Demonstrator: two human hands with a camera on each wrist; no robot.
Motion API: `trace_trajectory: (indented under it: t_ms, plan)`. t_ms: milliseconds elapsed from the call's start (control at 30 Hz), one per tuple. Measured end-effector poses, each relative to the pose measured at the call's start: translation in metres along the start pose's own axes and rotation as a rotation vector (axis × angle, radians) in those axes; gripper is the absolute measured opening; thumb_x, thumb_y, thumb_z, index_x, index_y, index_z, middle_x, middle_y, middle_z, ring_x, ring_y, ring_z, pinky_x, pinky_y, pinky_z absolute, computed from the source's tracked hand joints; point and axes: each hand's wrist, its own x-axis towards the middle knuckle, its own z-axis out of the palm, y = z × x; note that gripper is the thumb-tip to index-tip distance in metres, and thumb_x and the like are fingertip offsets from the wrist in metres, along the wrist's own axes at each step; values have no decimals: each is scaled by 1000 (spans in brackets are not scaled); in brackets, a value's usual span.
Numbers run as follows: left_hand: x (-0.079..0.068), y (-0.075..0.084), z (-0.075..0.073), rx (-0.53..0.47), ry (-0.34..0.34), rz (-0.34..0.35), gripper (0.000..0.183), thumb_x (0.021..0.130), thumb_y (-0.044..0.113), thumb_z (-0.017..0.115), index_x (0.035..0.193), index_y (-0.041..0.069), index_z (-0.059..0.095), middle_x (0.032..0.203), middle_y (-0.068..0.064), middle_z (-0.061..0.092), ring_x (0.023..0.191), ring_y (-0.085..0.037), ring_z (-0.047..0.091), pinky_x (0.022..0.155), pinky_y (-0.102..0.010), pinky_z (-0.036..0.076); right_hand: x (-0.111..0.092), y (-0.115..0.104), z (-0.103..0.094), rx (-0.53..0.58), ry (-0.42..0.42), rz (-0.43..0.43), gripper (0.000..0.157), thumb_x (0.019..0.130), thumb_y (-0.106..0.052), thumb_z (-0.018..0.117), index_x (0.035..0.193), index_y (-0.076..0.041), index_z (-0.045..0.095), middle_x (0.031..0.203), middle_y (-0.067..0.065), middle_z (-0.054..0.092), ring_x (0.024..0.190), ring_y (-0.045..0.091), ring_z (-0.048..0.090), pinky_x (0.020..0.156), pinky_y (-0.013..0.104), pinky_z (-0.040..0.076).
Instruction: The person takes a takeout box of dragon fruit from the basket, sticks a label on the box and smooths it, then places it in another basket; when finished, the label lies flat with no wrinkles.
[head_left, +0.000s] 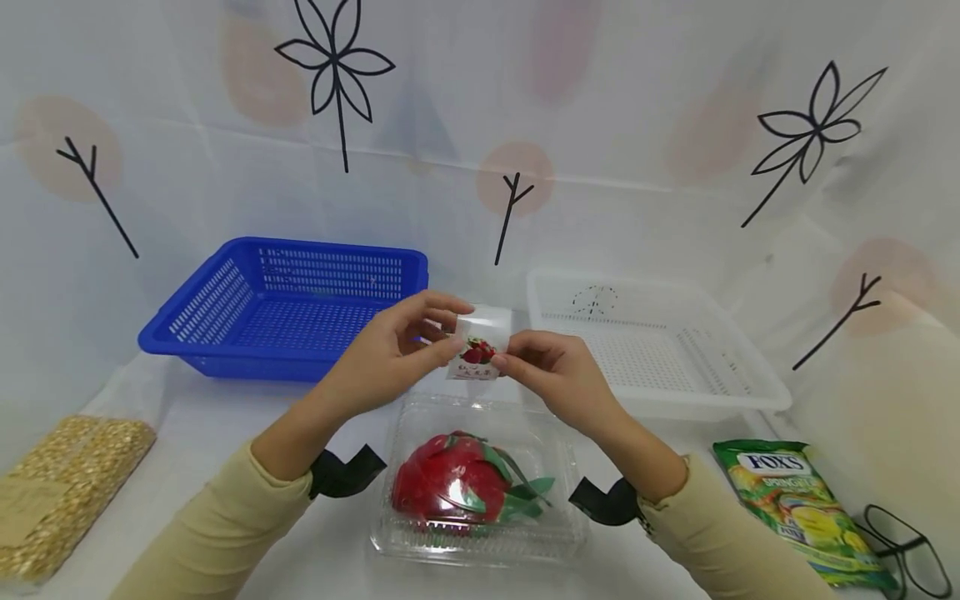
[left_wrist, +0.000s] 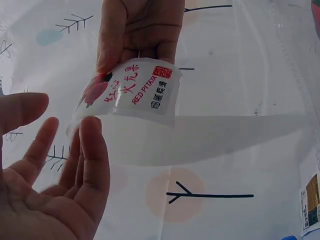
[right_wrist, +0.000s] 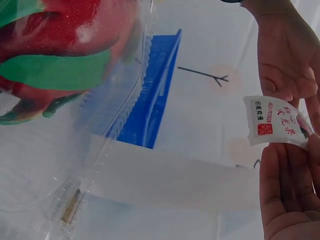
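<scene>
A small glossy label (head_left: pixel 480 346) printed with red fruit and the words RED PITAYA is held up between both hands, bowed into a curve. My left hand (head_left: pixel 390 354) pinches its left side, thumb on the printed face. From the other side, my right hand (head_left: pixel 558 379) grips the right edge between thumb and fingers. The label's lettering shows upright in neither wrist view. Beneath the hands, a clear plastic clamshell box (head_left: pixel 480 554) sits on the white table, with a red dragon fruit with green leaf tips (head_left: pixel 450 483) inside it.
A blue perforated basket (head_left: pixel 247 362) stands at the back left, a white one (head_left: pixel 705 396) at the back right. On the left lies a bag of yellow kernels (head_left: pixel 75 483). A green FOX'S packet (head_left: pixel 802 508) lies at the right.
</scene>
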Motion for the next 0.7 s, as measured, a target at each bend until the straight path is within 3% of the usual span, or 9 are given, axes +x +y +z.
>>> trace_trajectory:
  t_ms: [100, 300, 467, 700]
  plan:
    - [-2, 0, 5, 9, -36, -18, 39, 87, 14, 66, 124, 13, 58, 112, -5, 58, 89, -18, 61, 69, -32, 53, -1, 1, 0, 9, -8, 8, 7, 87, -2, 64, 91, 2, 67, 84, 7, 66, 71, 15, 60, 58, 23, 47]
    - [-1, -4, 10, 27, 22, -39, 37, 83, 10, 70, 119, 9, 64, 92, -4, 64, 75, -16, 62, 60, -30, 51, -1, 2, 0, 47, 41, 23, 12, 83, -2, 68, 95, 0, 64, 84, 7, 66, 71, 17, 61, 61, 24, 50]
    - [0, -7, 12, 0, 49, -56, 34, 83, 11, 71, 116, 7, 66, 87, -4, 64, 77, -17, 61, 67, -31, 53, 2, 3, 1, 97, 130, -66, 21, 78, 7, 70, 94, 3, 57, 83, 11, 62, 73, 19, 61, 66, 26, 53]
    - [0, -8, 14, 5, 63, -11, 29, 83, 11, 71, 111, 6, 69, 85, -2, 67, 76, -16, 61, 65, -30, 53, 4, 2, 1, 85, 97, -154, 16, 79, 6, 69, 95, 5, 67, 89, 9, 65, 79, 18, 61, 71, 28, 53]
